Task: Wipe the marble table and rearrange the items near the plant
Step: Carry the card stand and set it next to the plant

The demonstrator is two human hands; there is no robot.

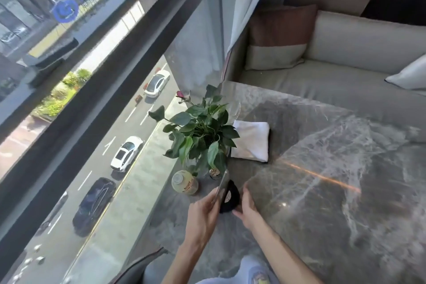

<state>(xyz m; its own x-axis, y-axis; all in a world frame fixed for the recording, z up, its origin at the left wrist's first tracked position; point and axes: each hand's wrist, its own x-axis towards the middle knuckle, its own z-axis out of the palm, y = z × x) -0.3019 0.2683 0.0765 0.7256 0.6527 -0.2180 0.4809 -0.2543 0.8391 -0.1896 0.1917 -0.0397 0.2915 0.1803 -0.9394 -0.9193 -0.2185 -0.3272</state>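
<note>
A leafy green plant [202, 136] in a glass vase stands at the window edge of the grey marble table [322, 191]. A folded white cloth [253, 140] lies just right of it. A yellowish bottle [184, 182] stands in front of the plant. My left hand [202, 210] grips a thin flat silvery item [221, 185] by its edge. My right hand [246, 207] rests against a black rounded object [230, 197] that stands between both hands; how firmly it grips is unclear.
A large window [92, 76] runs along the left, with a street and cars far below. A beige sofa [345, 53] with cushions sits beyond the table. My knees [253, 272] show at the bottom edge.
</note>
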